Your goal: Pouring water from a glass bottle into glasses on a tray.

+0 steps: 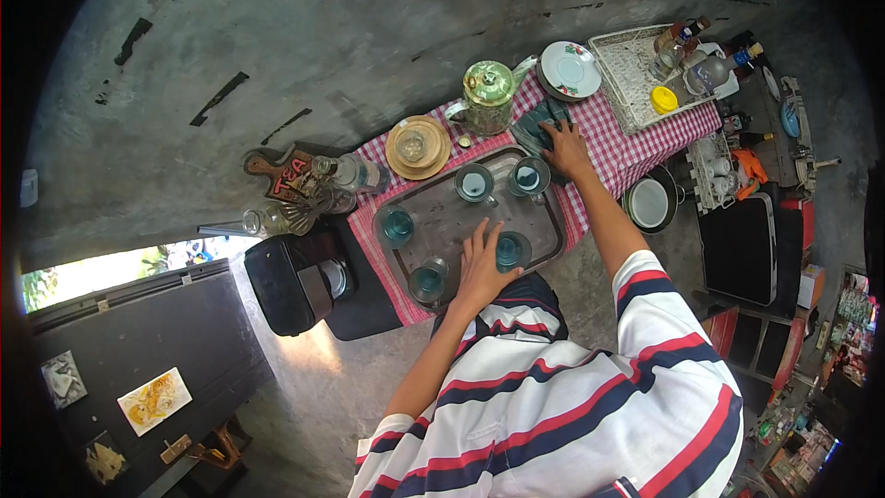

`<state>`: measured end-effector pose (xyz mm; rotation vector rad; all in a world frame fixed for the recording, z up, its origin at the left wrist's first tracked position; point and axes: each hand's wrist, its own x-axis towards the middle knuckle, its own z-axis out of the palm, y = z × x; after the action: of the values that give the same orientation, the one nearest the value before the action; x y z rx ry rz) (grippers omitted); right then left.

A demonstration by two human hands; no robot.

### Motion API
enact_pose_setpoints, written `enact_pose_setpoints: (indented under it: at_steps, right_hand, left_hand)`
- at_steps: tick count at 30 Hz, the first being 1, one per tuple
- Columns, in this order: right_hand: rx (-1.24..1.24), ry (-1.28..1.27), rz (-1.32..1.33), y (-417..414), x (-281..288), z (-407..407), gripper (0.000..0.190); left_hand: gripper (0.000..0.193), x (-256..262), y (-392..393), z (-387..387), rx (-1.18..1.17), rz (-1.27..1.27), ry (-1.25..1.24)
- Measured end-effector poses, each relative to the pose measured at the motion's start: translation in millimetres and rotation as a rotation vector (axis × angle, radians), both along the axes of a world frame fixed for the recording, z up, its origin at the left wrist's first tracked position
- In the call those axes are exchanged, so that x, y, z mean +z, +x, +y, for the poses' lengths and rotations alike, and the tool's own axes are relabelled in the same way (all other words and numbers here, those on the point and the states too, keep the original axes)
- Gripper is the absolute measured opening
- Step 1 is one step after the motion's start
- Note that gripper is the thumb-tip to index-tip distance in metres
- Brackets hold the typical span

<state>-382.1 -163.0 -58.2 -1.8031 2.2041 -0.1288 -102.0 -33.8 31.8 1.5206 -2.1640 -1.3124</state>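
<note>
My left hand (480,271) is over the near edge of a metal tray (442,221), fingers spread. A glass cup (510,252) sits between its thumb and index finger; whether they touch it is unclear. My right hand (568,150) reaches past the tray's far right corner, its bent fingers on a crumpled dark cloth (538,126). Two glass mugs with handles, one on the left (474,183) and one on the right (529,177), stand at the tray's far side. Two more glass cups, an upper (394,226) and a lower (429,281), are at its left end.
Behind the tray stand a green-lidded pitcher (488,98), a wooden plate (417,147) and stacked plates (570,70) on a checkered tablecloth (639,131). A white basket (626,55) holds bottles and a yellow lid. Glass jars (352,171) and a black appliance (287,285) are left.
</note>
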Motion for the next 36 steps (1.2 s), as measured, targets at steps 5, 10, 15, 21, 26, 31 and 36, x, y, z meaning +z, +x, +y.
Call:
enact_pose_setpoints:
  at_steps: [5, 10, 15, 21, 26, 31, 36]
  right_hand:
    - [-0.01, 0.056, 0.067, -6.9, -11.7, -6.3, 0.057]
    - [-0.133, -0.189, -0.136, -14.6, -10.6, -1.8, 0.04]
    - [-0.203, -0.608, -0.432, -25.0, 18.3, 20.3, 0.032]
    - [-0.269, -0.763, -0.487, -20.9, 75.1, 70.3, 0.029]
    - [-0.444, -0.842, -0.471, 2.3, 105.9, 133.6, 0.023]
    - [-0.408, -0.72, -0.448, 28.3, 89.8, 200.0, 0.023]
    - [-0.303, -0.565, -0.497, 68.8, 45.2, 220.8, 0.025]
  left_hand:
    - [0.1, -31.2, -22.5, 11.9, -0.054, -0.143, -0.006]
    - [0.107, -43.8, -24.6, 25.3, -0.089, -0.198, -0.082]
    - [0.105, -41.1, -29.8, 22.7, -0.104, -0.231, -0.011]
    - [0.1, -38.9, -26.8, 21.2, -0.059, -0.125, 0.009]
    - [0.093, -39.3, -17.6, 26.0, 0.043, -0.039, 0.018]
    - [0.095, -10.4, -4.6, 25.0, 0.146, -0.022, 0.025]
    - [0.096, 23.6, 12.8, 24.8, 0.225, -0.04, -0.041]
